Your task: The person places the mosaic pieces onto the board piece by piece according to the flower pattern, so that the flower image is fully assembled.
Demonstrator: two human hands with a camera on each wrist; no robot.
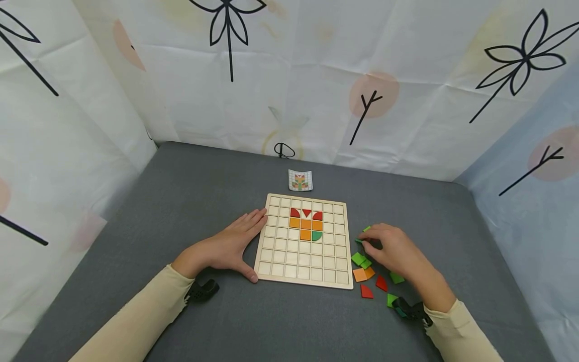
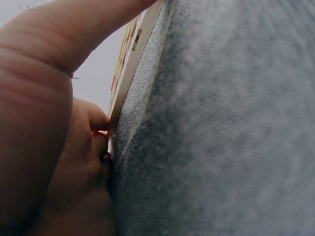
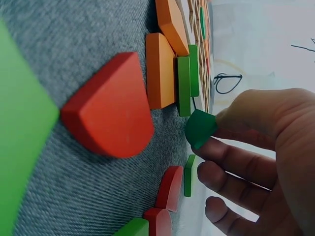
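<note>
A wooden grid board (image 1: 278,257) lies on the grey table, with red, orange and green tiles in several upper cells. My left hand (image 1: 230,246) rests along the board's left side, fingers spread at the edge and thumb at the near corner; the left wrist view shows the board's side (image 2: 129,73) close to the palm. To the right of the board, my right hand (image 1: 393,249) pinches a dark green quarter-round tile (image 3: 200,128) between thumb and forefinger, just above the table. The other right fingers are loosely bent.
Loose tiles lie right of the board: light green squares (image 1: 358,258), orange squares (image 1: 359,275) and red quarter-rounds (image 1: 367,291), with more green ones near the right wrist. Behind the board is a small pattern card (image 1: 300,180). Patterned cloth (image 1: 316,115) hangs around the table.
</note>
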